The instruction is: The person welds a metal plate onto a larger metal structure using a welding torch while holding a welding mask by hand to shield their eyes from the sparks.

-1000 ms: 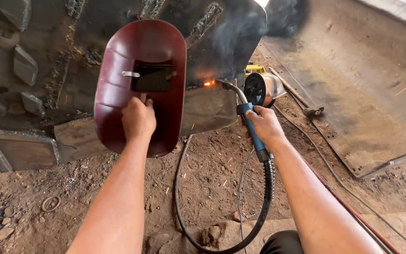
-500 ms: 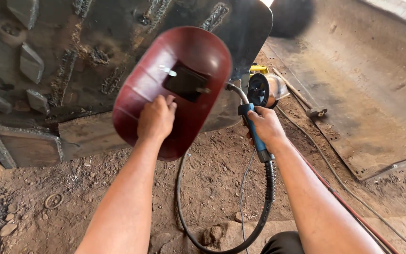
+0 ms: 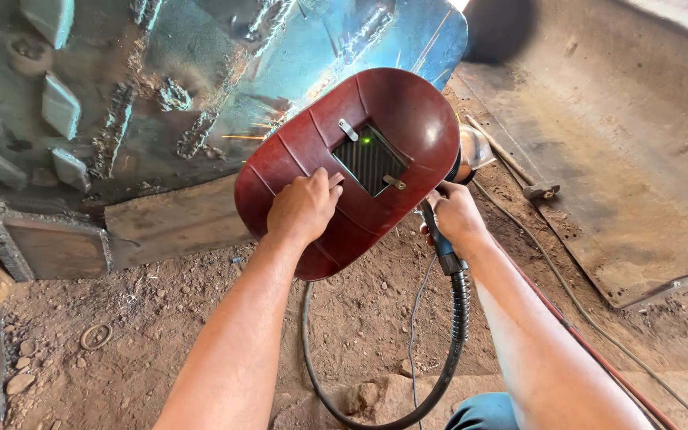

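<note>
A person's left hand [image 3: 304, 209] is closed around the back of a dark red handheld welding shield [image 3: 349, 166], fingers curled over its surface, holding it tilted up between the face and the work so that its dark viewing window [image 3: 370, 160] sits in the line of sight, where a small green glow shows through the glass. Just right of the shield, the right hand [image 3: 457, 216] is wrapped tight around the blue-handled welding torch [image 3: 440, 241], whose tip is hidden behind the shield's rim. A black hose [image 3: 447, 350] loops from the torch handle down and back under the shield across the dirt floor [image 3: 161, 318]. Above and left of the shield, a large rough steel plate [image 3: 201, 80] is lit blue-white, with sparks streaking beside the shield's upper-left edge. Well right of the shield, a flat metal sheet [image 3: 631, 159] slopes away.
</note>
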